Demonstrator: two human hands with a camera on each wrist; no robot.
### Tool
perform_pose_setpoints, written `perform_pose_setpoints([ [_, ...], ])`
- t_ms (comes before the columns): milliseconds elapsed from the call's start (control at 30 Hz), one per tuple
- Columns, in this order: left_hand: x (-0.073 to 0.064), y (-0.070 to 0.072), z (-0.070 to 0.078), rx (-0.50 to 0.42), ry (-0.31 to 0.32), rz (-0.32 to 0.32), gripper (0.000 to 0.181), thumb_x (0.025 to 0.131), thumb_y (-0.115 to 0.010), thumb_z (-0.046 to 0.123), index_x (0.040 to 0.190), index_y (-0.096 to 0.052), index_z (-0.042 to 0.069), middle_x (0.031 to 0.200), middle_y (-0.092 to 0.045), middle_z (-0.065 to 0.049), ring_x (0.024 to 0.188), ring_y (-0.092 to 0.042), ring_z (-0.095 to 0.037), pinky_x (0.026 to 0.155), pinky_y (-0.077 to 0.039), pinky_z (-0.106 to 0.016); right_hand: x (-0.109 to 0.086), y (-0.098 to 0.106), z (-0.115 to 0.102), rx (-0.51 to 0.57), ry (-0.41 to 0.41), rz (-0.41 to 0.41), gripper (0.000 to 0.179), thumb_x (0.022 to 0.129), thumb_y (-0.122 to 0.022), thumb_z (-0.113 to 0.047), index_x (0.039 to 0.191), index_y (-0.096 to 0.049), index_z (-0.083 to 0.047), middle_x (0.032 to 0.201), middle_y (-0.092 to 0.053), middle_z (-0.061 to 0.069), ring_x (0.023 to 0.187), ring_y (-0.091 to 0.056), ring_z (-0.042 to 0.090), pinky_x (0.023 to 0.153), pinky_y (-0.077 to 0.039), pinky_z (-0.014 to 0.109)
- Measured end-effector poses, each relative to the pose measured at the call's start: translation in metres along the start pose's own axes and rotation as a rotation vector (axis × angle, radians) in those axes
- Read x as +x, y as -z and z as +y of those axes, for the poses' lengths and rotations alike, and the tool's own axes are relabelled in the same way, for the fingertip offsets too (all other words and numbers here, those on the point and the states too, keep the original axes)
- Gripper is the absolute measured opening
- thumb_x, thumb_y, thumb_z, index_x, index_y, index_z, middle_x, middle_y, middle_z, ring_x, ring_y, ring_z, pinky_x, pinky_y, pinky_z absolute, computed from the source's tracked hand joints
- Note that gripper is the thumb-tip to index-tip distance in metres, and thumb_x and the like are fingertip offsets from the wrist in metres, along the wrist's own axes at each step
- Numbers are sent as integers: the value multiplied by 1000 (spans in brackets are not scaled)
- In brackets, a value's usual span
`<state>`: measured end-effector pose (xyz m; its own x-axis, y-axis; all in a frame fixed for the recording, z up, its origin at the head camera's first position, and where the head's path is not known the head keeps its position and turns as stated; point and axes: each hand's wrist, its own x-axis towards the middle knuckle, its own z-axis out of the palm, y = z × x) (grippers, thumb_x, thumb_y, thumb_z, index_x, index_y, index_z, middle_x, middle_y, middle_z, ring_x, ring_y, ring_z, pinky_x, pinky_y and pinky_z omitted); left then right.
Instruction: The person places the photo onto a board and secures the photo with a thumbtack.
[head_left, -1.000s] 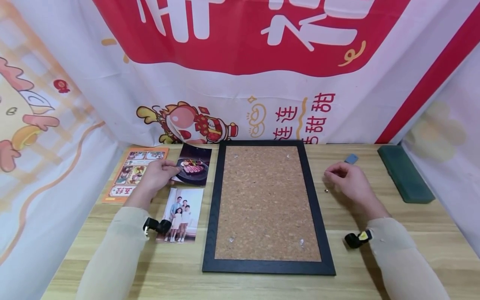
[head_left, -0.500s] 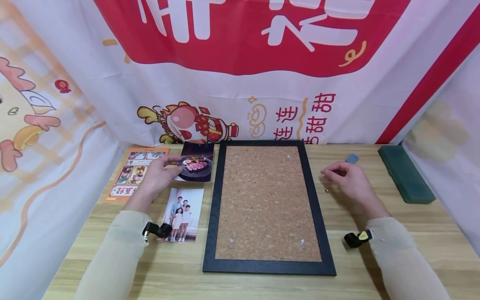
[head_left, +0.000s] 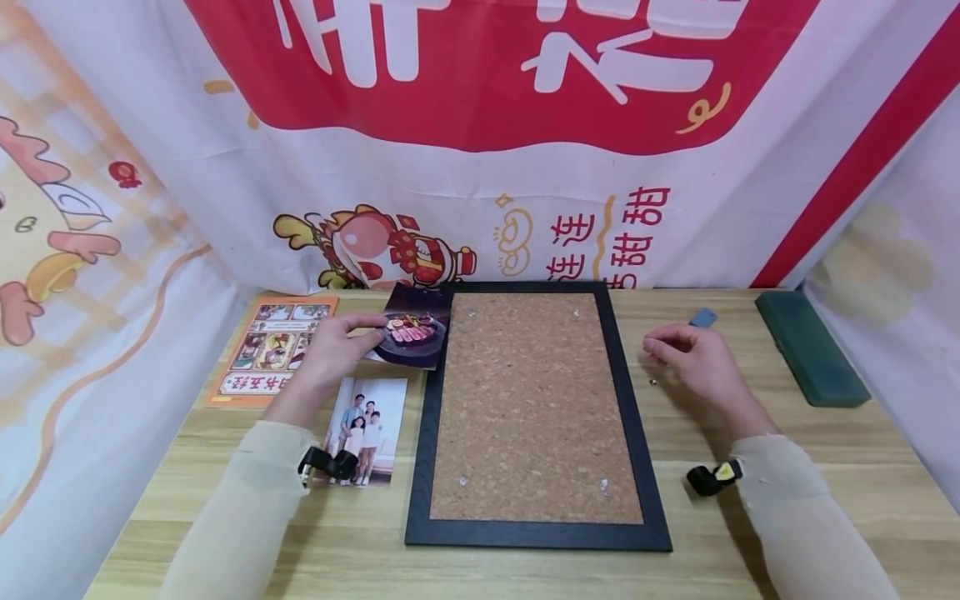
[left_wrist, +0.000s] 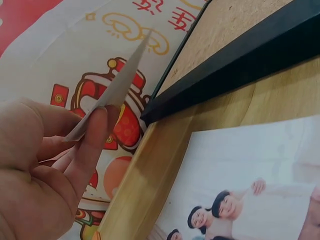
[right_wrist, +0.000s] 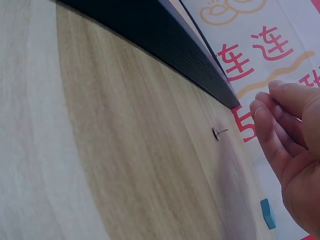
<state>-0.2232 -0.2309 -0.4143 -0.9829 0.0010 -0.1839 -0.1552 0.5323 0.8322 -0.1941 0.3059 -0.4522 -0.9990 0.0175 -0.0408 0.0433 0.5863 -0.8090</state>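
Observation:
My left hand (head_left: 341, 346) pinches a photo of a plate of sliced meat (head_left: 411, 333) by its left edge. The photo is tilted up, and its right side overlaps the black frame of the cork board (head_left: 536, 408) in the head view. In the left wrist view this photo (left_wrist: 120, 82) shows nearly edge-on between thumb and fingers. Right of the board, my right hand (head_left: 693, 358) hovers with loosely curled fingers and nothing visible between them. A thumbtack (right_wrist: 216, 133) lies on the table just below its fingertips.
A family photo (head_left: 371, 425) lies left of the board, partly under my left forearm. An orange printed booklet (head_left: 262, 358) is farther left. A small blue-grey piece (head_left: 703, 317) and a dark green case (head_left: 810, 346) lie at right. Small clear bits (head_left: 604, 485) sit near the cork's corners.
My left hand has carried the food photo to the right, from the bare table onto the board's left edge. The right hand has barely moved.

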Motion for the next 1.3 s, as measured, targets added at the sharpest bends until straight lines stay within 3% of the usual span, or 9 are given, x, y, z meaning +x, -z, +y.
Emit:
perform_pose_setpoints([
  [133,-1,-6,5,13,7,-6,36,112,-58,24,143,-71,13,157,-60,-13,127,-57,-26,96,-45,-31,-1,-1,0,9,16,29,36,106,-70,-38,123,-78,-7,110,-78,14,88,-69,5,76,-56,18],
  [267,-2,-14,6,5,-24,-43,37,113,-54,23,145,-69,11,155,-61,-15,123,-61,-25,91,-48,-23,-1,-1,0,18,48,60,35,106,-71,-37,120,-79,-6,97,-78,7,81,-67,6,70,-56,22],
  [367,-1,-18,8,-19,-43,-71,38,113,-52,20,145,-68,8,153,-63,-17,121,-63,-26,91,-52,-26,0,0,0,37,36,62,35,105,-71,-37,120,-78,-6,93,-76,3,79,-66,8,68,-57,24],
  [533,0,-27,15,-62,-8,-82,37,112,-55,21,144,-69,9,153,-62,-17,130,-62,-29,109,-51,-43,0,-1,0,91,-5,32,37,106,-70,-37,122,-77,-4,95,-77,7,80,-67,11,70,-59,25],
  [767,5,-44,21,-64,-6,-77,35,110,-60,19,141,-71,7,152,-63,-18,136,-59,-29,117,-45,-46,2,-4,3,107,19,43,34,107,-70,-31,120,-76,0,88,-75,-4,77,-67,7,69,-59,23],
  [933,8,-53,24,-87,-34,-93,35,110,-60,16,141,-71,4,151,-64,-18,137,-59,-28,115,-48,-44,3,-6,3,124,55,55,31,107,-70,-24,119,-76,3,86,-76,-3,74,-67,6,66,-59,24],
  [1100,8,-58,28,-110,-21,-131,35,111,-58,15,142,-70,6,152,-63,-18,132,-61,-27,108,-50,-40,1,-6,2,121,16,36,33,108,-67,-28,123,-75,0,95,-77,6,79,-68,7,70,-61,24],
  [1300,8,-67,32,-129,-34,-165,37,109,-60,14,143,-69,5,146,-67,-21,109,-66,-20,86,-53,-25,1,-7,-2,122,-3,-4,37,110,-64,-31,128,-74,0,108,-77,18,84,-70,9,74,-62,24],
])
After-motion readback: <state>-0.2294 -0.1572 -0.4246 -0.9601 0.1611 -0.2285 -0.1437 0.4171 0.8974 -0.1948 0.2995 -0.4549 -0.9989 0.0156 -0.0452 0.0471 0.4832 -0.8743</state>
